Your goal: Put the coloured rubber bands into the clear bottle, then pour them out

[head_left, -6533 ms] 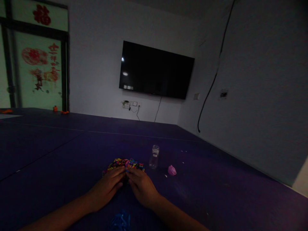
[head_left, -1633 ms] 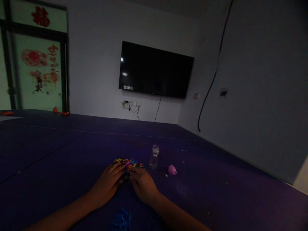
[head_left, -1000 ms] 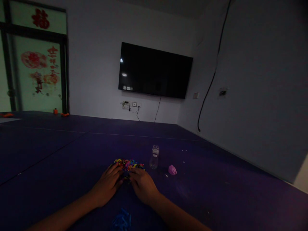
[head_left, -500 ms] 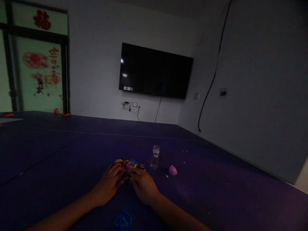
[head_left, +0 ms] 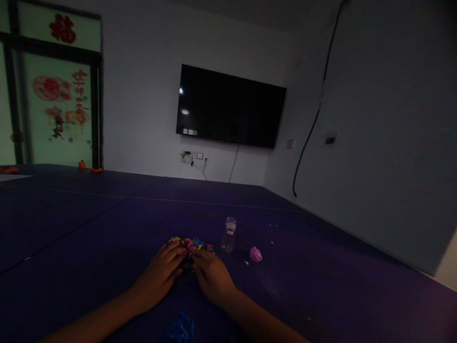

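Observation:
A pile of small, brightly coloured loops (head_left: pixel 192 243), like little rubber bands or hair ties, lies on the dark purple surface. From the left, my left hand (head_left: pixel 162 267) rests on the pile's near edge, its fingers stretched out. My right hand (head_left: pixel 213 276) touches the right side with its fingers extended and its thumb toward the middle. Both hands hide the nearer part of the pile. Just beyond my right hand stands a clear, uncapped-looking bottle (head_left: pixel 229 236). Right of it lies a small pink rounded object (head_left: pixel 255 254) with a loop.
A crumpled blue plastic-looking item (head_left: pixel 181 327) lies close to me, between my forearms. Small white scraps (head_left: pixel 246 263) dot the purple surface (head_left: pixel 321 281). Orange objects (head_left: pixel 95 170) and a white sheet (head_left: pixel 14 177) are far left. A black cable (head_left: pixel 307 136) hangs along the right wall.
My hands stay at the pile, with my left hand's fingers a little farther over it, so slightly less of the loops shows. The bottle and pink object have not moved on the surface.

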Demonstrator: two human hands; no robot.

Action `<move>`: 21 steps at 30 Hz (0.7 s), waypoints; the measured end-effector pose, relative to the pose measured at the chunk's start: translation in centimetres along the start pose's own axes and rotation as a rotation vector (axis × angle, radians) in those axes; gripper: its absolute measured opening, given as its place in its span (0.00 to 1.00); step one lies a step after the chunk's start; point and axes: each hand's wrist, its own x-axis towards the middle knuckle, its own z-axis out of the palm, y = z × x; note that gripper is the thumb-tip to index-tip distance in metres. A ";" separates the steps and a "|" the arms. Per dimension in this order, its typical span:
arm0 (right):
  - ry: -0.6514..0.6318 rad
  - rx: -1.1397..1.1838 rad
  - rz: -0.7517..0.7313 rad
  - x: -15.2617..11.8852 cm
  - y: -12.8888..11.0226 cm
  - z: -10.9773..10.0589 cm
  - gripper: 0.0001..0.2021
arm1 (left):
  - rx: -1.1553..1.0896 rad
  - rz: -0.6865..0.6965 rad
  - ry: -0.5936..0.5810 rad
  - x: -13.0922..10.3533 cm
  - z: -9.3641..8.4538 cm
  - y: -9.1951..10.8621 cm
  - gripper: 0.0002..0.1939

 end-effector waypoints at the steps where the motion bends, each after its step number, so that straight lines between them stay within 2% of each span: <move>1: 0.010 0.002 -0.003 0.0 0.0 0.0 0.15 | -0.005 0.013 0.004 0.0 -0.2 0.1 0.20; 8: 0.002 0.003 -0.060 -0.1 0.2 0.1 0.17 | -0.050 0.063 0.014 0.0 -1.0 0.9 0.22; 16: -0.023 -0.009 -0.074 -0.1 -0.1 -0.3 0.16 | -0.086 0.069 -0.029 -0.1 -0.8 0.8 0.20; 21: -0.020 0.022 -0.095 -0.1 0.0 -0.2 0.15 | -0.128 0.071 -0.053 -0.2 -0.8 0.7 0.23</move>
